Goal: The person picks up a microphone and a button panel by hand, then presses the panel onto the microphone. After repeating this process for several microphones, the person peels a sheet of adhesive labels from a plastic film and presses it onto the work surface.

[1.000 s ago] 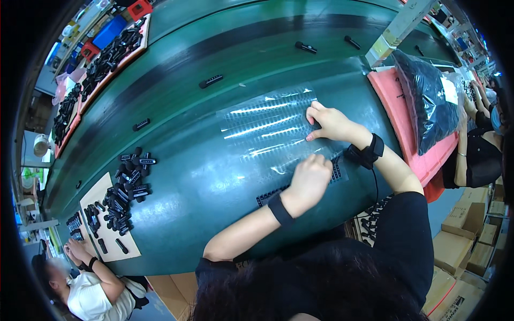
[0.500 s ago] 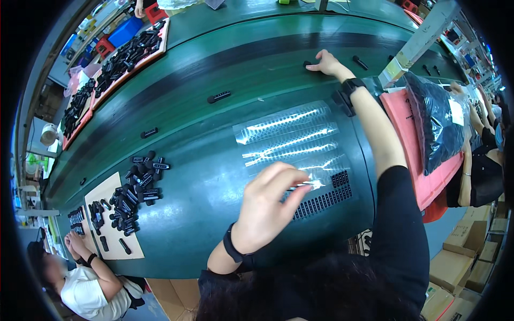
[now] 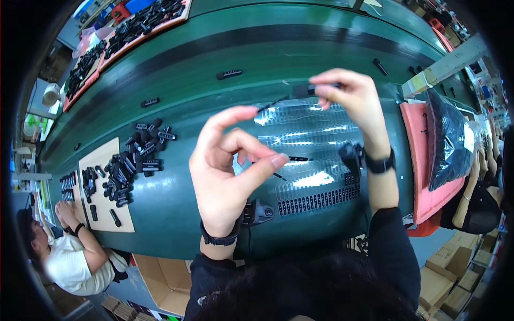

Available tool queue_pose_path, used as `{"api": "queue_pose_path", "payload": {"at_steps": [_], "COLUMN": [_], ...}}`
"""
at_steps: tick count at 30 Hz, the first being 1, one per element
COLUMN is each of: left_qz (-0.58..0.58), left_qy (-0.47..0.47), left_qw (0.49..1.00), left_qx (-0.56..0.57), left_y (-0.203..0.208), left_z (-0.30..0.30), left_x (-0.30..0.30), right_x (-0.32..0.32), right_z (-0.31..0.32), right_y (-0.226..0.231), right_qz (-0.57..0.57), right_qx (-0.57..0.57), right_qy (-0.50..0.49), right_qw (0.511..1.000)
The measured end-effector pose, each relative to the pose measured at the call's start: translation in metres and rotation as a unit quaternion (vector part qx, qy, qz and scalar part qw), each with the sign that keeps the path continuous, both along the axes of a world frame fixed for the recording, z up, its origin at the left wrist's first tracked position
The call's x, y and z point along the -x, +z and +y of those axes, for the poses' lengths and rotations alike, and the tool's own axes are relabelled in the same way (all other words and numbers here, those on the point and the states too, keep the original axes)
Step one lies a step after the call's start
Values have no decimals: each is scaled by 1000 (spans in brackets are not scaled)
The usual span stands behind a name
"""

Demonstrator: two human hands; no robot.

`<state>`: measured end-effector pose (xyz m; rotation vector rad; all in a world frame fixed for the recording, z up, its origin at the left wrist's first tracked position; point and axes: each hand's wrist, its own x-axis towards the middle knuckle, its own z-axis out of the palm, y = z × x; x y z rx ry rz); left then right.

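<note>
My left hand (image 3: pixel 222 160) is raised above the sheets, thumb and fingers pinched on a small black strip (image 3: pixel 298 158) that sticks out past the thumb tip. A thin dark line near its index fingertip is too blurred to name. My right hand (image 3: pixel 350 93), farther away, pinches a short black stick-shaped device (image 3: pixel 305 90) between thumb and fingers. Below both hands lie clear plastic sheets (image 3: pixel 300 115), and the nearest one bears rows of black strips (image 3: pixel 318 200) with small holes. Dark bands with small dark units sit on both my wrists.
Black devices (image 3: pixel 128 166) lie heaped at left, partly on a beige board (image 3: pixel 126 214). A lone device (image 3: pixel 229 74) rests on the green belt. Trays (image 3: pixel 101 75) of them stand far left. A person (image 3: pixel 80 257) works at left. A pink pad (image 3: pixel 415 160) and dark plastic bag (image 3: pixel 444 144) are at right.
My right hand has come back from the belt with a black device in it. My left hand has moved left and up off the strips, and a black strip now shows in its pinch.
</note>
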<state>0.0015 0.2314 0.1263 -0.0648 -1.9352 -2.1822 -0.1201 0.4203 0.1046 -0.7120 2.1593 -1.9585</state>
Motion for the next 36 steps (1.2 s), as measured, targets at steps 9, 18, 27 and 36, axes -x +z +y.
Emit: {"api": "queue_pose_path", "payload": {"at_steps": [9,18,27,36], "left_qz": [-30,-36,-41,-26], "left_qy": [2,-5,-17,-23], "left_qw": [995,989,989,996], "left_qx": [-100,-143,-138,-82], "left_y": [2,2,0,-6], "left_z": [4,11,9,8], "left_x": [3,6,6,8], "right_x": [-74,-76,-82,-80], "right_z": [-32,-29,-29,-29], "right_y": [12,14,15,14], "right_qz": [148,254,246,269], "right_qx": [-59,-92,-92,-99], "right_qy": [-31,-40,-46,-62], "right_qw": [987,962,964,956]}}
